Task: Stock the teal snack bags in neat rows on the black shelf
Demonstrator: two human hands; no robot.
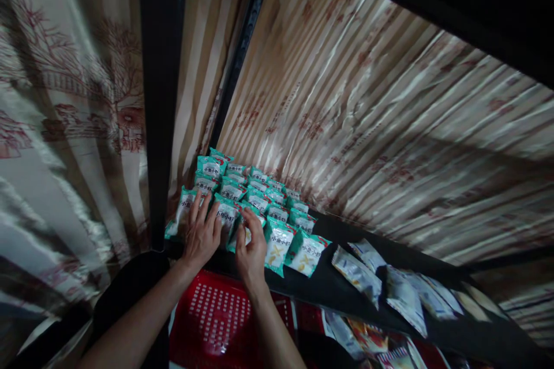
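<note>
Rows of small green-and-white snack bags [277, 242] stand close together at the left end of a black shelf. My left hand [202, 236] lies over the front-left bags, with its fingers stretched out and apart, touching them. Beside it, my right hand [251, 245] has thumb and bent fingers at the top of a front-row snack bag [247, 235], which it partly hides. Another green bag [307, 252] leans at the right end of the front row.
Silver-white packets [357, 274] lie farther right on the black shelf [320, 288]. A red basket [216, 311] is below the shelf edge, with more packets [367, 337] to its right. A black post [162, 98] rises at left; patterned curtain [329, 86] hangs behind.
</note>
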